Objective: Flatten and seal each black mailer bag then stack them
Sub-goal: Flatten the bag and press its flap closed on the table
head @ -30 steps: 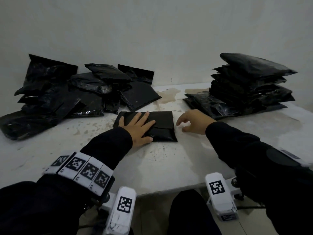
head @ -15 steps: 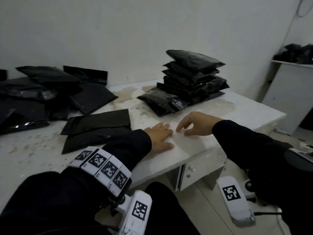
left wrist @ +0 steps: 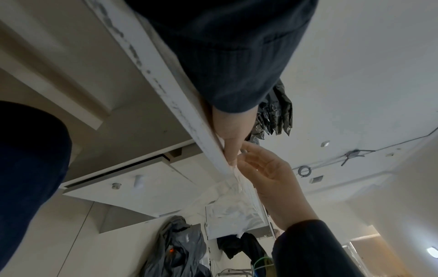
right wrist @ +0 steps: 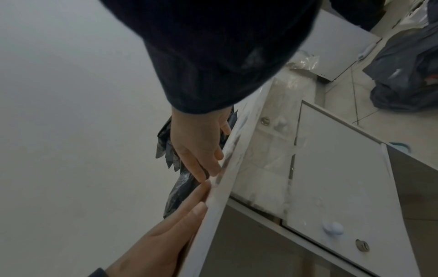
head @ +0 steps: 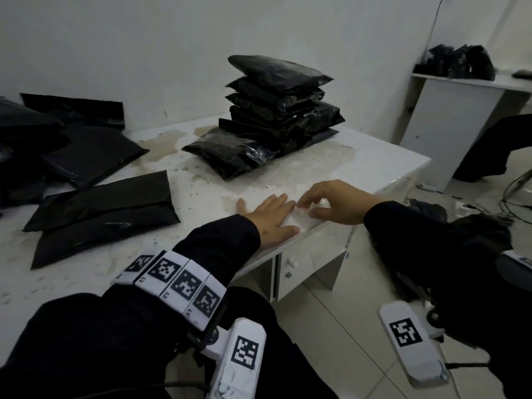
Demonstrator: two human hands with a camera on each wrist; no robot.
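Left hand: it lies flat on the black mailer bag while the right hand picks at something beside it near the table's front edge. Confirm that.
Not right. In the head view the left hand lies flat on the bare white table, not on the black mailer bag, which lies apart, to its left. The right hand does pick at something beside it near the front edge.

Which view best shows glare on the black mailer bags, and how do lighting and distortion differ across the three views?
Head view: dim, edges bowed, glossy highlights on the stack of mailer bags. Left wrist view: steep upward angle, left hand softly blurred. Right wrist view: flat grey light, right hand against a blank wall.
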